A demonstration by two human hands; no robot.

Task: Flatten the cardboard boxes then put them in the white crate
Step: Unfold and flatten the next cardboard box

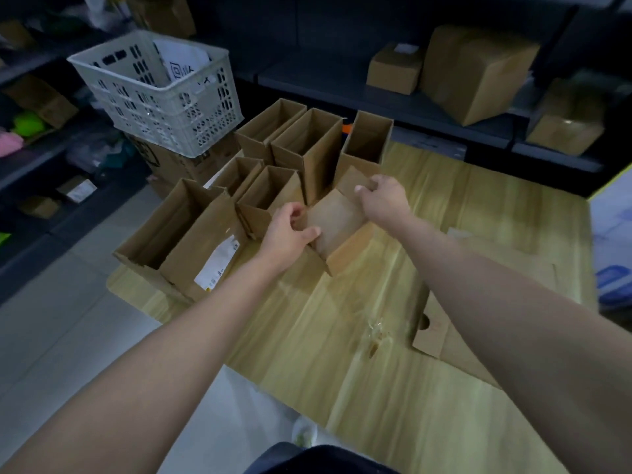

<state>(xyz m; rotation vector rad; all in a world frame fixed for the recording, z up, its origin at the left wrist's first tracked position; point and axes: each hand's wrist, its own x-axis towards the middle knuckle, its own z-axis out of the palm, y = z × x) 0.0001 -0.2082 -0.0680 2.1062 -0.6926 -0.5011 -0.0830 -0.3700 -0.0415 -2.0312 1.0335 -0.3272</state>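
Note:
A small open cardboard box [342,230] lies tilted on the wooden table [393,354], near its far middle. My left hand [289,234] grips its near left edge, thumb on the inner panel. My right hand [383,196] pinches its far flap from above. Several more open cardboard boxes [307,145] stand upright behind and to the left of it. The white crate [160,94] sits on a printed carton beyond the table's far left corner, with a white bag inside.
A large open box with a white label [191,244] lies at the table's left edge. A flattened cardboard sheet [455,336] rests on the right side under my right forearm. Dark shelves with sealed cartons [475,70] run behind the table.

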